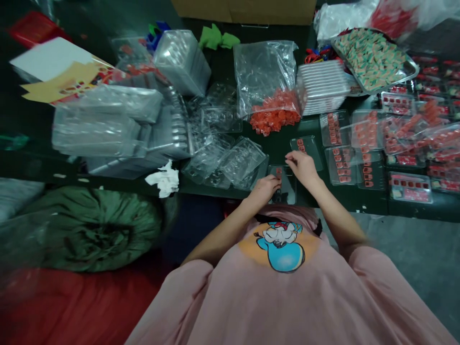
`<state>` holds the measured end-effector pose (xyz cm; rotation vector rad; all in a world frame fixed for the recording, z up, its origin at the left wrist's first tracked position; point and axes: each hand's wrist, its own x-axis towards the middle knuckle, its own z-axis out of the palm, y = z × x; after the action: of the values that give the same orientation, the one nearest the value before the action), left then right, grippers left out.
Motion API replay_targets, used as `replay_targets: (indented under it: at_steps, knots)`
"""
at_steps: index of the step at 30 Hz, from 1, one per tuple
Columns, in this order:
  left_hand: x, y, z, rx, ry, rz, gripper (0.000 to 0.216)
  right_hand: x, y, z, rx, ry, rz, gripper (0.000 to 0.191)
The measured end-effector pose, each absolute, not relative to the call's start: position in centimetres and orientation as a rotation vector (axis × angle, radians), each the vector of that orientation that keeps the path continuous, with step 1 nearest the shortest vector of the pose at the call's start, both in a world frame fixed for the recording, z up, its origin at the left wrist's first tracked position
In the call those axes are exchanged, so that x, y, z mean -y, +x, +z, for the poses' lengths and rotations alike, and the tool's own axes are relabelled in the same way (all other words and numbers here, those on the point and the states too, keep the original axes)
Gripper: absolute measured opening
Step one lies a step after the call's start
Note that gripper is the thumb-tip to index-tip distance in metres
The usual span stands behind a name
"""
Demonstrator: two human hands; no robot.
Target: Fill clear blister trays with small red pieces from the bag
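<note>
A clear plastic blister tray [283,189] lies at the near edge of the dark green table [276,143], right in front of me. My left hand [266,188] rests on the tray's left side, fingers curled and pinched on a small red piece [278,173]. My right hand [301,165] hovers over the tray's far edge with fingers closed; what it holds is too small to make out. Another tray with a few red pieces [305,147] lies just beyond. An open clear bag of red pieces [273,115] sits behind the trays.
Heaps of empty clear trays [143,124] fill the left of the table. Filled trays with red pieces [395,139] spread to the right, beside a stack of white trays [321,86] and a metal pan [375,57]. A crumpled white tissue [164,179] and a green sack [89,230] lie near left.
</note>
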<state>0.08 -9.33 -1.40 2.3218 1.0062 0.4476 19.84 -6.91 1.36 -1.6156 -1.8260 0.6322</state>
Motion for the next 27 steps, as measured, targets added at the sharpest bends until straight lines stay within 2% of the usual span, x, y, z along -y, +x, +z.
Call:
replay_targets:
  at_steps: [7, 12, 16, 19, 21, 24, 27]
  knots:
    - [9.5, 0.3, -1.1, -1.059, 2.374, 0.375, 0.015, -4.6, 17.2, 1.1, 2.036, -1.861, 0.445, 0.030]
    - [9.5, 0.2, -0.8, -1.047, 2.322, 0.405, 0.014, -6.6, 16.6, 0.2, 2.062, -2.000, 0.348, 0.027]
    - [8.8, -0.2, 0.1, -1.058, 2.169, 0.642, 0.022, -5.5, 17.9, 0.1, 1.988, -1.914, 0.416, 0.019]
    - [7.8, -0.2, 0.7, -1.152, 1.941, 0.909, 0.022, -3.5, 18.7, 0.0, 1.801, -1.789, 0.591, 0.012]
    - [6.9, 0.0, 0.9, -1.203, 1.787, 1.043, 0.027, -1.6, 18.9, 0.1, 1.621, -1.659, 0.822, 0.009]
    - [5.8, 0.4, 1.0, -1.205, 1.589, 1.152, 0.037, 1.6, 18.8, 0.5, 1.359, -1.397, 1.167, 0.021]
    - [5.4, 0.9, 0.9, -1.167, 1.430, 1.144, 0.040, 4.5, 18.5, 1.0, 1.219, -1.232, 1.336, 0.027]
